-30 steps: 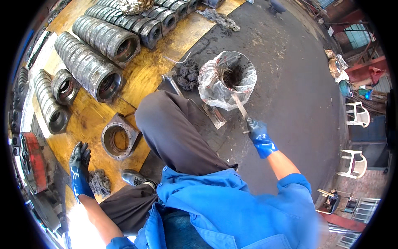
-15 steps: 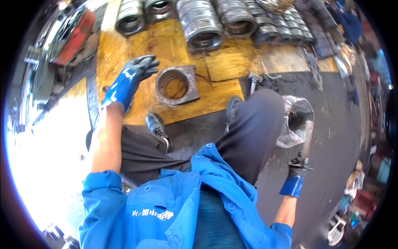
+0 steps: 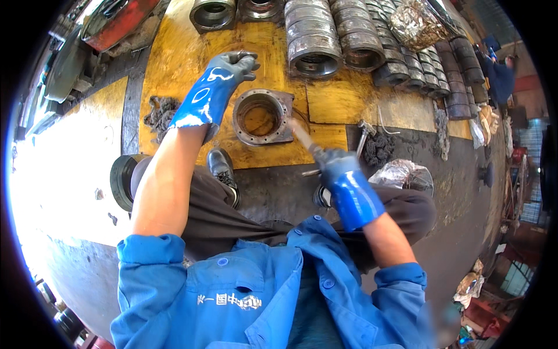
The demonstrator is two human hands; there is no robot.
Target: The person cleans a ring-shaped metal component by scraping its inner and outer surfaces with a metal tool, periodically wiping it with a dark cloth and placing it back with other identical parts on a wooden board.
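My left hand [image 3: 235,65], in a blue-and-grey rubber glove, hovers above and left of a metal flange housing [image 3: 239,119]. Its fingers are loosely bent and apart, with nothing seen in them. The housing has a round bore, a ring of bolt holes and a squarish plate on its right side; it lies on the yellow board. My right hand [image 3: 339,166], gloved alike, is closed around a tool with a long pale end [image 3: 303,137]. That end is smeared by motion and points at the housing's right side; whether it touches cannot be told. A thin metal rod [image 3: 311,173] sticks out beside the right hand.
Thick ribbed metal cylinders [image 3: 314,43] and rows of smaller ones [image 3: 410,67] stand along the far side. A hammer [image 3: 364,134] and dark rags [image 3: 379,148] lie right of the yellow board [image 3: 325,96]. A plastic-lined container [image 3: 401,173] is beside my right knee.
My right hand has swung in from the far right, bringing the tool over to the housing. My left hand's fingers have curled more. The view has shifted.
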